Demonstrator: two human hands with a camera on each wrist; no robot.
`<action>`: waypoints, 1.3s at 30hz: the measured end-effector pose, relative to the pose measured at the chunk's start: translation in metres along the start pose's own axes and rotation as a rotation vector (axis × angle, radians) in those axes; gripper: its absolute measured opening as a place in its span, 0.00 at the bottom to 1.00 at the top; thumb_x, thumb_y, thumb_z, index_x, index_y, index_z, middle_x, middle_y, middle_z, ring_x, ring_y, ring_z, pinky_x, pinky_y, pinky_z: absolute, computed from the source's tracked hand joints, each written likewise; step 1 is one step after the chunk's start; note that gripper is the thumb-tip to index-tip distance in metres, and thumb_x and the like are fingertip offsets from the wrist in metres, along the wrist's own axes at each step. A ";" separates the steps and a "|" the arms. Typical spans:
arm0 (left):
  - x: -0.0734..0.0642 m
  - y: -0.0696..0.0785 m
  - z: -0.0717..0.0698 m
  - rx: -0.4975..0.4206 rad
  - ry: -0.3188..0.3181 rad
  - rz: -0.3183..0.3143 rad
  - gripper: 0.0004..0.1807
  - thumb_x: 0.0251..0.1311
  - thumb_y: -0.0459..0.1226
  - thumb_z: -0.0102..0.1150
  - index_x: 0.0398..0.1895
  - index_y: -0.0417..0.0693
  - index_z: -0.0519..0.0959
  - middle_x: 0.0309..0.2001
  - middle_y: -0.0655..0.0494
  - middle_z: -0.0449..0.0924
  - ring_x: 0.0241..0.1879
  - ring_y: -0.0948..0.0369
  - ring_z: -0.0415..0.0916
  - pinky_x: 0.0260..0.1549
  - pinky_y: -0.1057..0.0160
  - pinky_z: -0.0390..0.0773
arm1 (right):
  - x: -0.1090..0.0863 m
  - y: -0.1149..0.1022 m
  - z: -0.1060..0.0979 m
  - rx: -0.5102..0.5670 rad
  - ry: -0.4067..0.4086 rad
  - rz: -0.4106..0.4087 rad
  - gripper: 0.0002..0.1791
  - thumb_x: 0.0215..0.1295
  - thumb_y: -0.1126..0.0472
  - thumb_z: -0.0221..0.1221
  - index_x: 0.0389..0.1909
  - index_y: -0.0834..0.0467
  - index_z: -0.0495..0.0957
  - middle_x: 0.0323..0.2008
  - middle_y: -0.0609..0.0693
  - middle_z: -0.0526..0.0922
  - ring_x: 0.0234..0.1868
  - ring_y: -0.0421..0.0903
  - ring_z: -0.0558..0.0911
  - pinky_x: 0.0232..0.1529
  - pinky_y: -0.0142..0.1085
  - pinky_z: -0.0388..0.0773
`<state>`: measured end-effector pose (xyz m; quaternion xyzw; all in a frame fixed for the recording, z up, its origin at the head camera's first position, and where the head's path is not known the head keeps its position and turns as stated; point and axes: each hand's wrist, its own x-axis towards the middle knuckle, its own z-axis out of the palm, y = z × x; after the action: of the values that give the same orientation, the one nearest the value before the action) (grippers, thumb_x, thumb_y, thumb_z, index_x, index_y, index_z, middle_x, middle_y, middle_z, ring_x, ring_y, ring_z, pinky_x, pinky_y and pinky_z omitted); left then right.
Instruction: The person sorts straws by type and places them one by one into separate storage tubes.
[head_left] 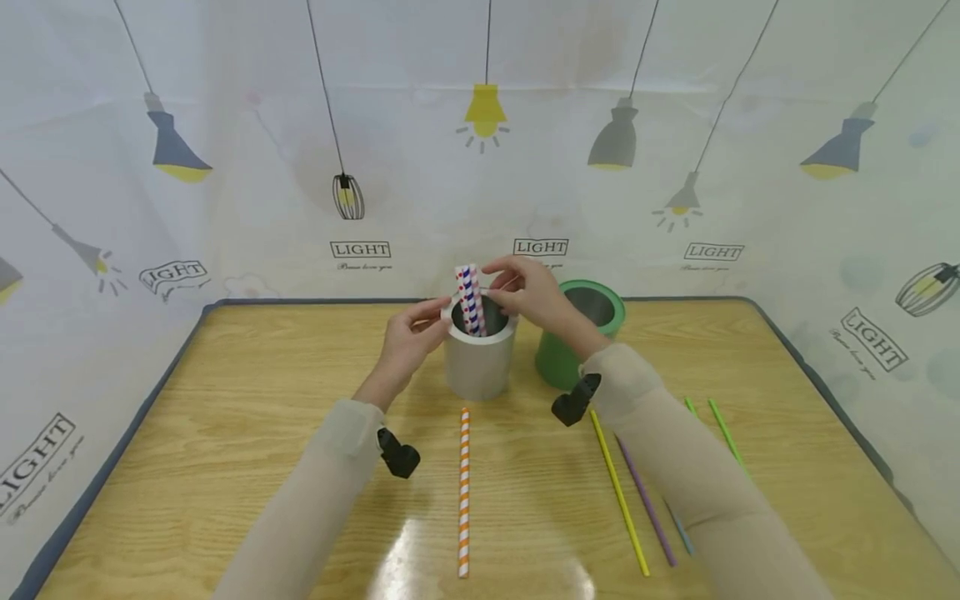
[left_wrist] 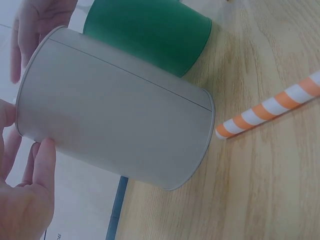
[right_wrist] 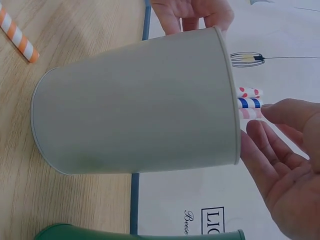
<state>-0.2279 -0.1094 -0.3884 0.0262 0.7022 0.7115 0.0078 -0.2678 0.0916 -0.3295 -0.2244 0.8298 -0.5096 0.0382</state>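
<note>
A white bucket [head_left: 478, 367] stands upright on the wooden table, holding several patterned paper straws [head_left: 470, 292]: red-dotted, blue-striped and pink ones. At the bucket's left rim my left hand [head_left: 407, 342] holds the edge, thumb against the outer wall. My right hand [head_left: 534, 296] hovers over the opposite rim; its thumb and index finger stand apart close to the straw tops. In the right wrist view the straw ends [right_wrist: 251, 103] show beyond the rim, near the right thumb tip. An orange-striped paper straw [head_left: 464, 492] lies in front of the bucket.
A green bucket [head_left: 555, 362] stands right of the white one, partly behind my right forearm. On the right lie a yellow straw [head_left: 619, 492], a purple straw [head_left: 647, 500], a blue straw [head_left: 680, 529] and green straws [head_left: 725, 429]. A lamp-printed backdrop [head_left: 420, 167] surrounds the table.
</note>
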 end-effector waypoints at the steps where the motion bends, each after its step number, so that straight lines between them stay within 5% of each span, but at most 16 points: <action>1: 0.000 0.000 0.000 0.001 -0.001 -0.002 0.20 0.58 0.30 0.56 0.56 0.41 0.73 0.51 0.45 0.72 0.48 0.53 0.72 0.45 0.65 0.77 | -0.002 -0.001 -0.001 -0.005 -0.007 -0.005 0.18 0.60 0.69 0.57 0.53 0.66 0.72 0.37 0.59 0.76 0.37 0.52 0.78 0.32 0.37 0.82; 15: 0.000 -0.003 -0.002 -0.025 0.005 -0.003 0.21 0.57 0.30 0.57 0.55 0.40 0.73 0.50 0.44 0.71 0.48 0.54 0.72 0.45 0.65 0.78 | -0.029 0.000 -0.008 0.086 -0.075 -0.031 0.18 0.60 0.70 0.57 0.52 0.69 0.72 0.34 0.60 0.76 0.35 0.58 0.77 0.32 0.47 0.82; 24: 0.000 -0.003 0.000 -0.032 0.002 -0.015 0.20 0.57 0.30 0.57 0.55 0.41 0.74 0.50 0.45 0.71 0.48 0.54 0.71 0.44 0.66 0.78 | -0.056 0.005 -0.004 0.086 -0.076 0.007 0.18 0.59 0.69 0.59 0.51 0.68 0.72 0.34 0.59 0.77 0.35 0.53 0.78 0.29 0.41 0.83; 39: -0.001 0.000 0.000 -0.019 -0.004 0.008 0.20 0.58 0.30 0.57 0.56 0.39 0.73 0.51 0.44 0.71 0.46 0.56 0.71 0.44 0.66 0.78 | -0.089 0.032 0.027 0.150 -0.147 0.026 0.15 0.58 0.70 0.59 0.46 0.70 0.75 0.33 0.57 0.78 0.32 0.47 0.77 0.28 0.43 0.82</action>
<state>-0.2273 -0.1093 -0.3888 0.0304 0.6953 0.7181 0.0064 -0.1906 0.1177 -0.3844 -0.2468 0.7871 -0.5519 0.1221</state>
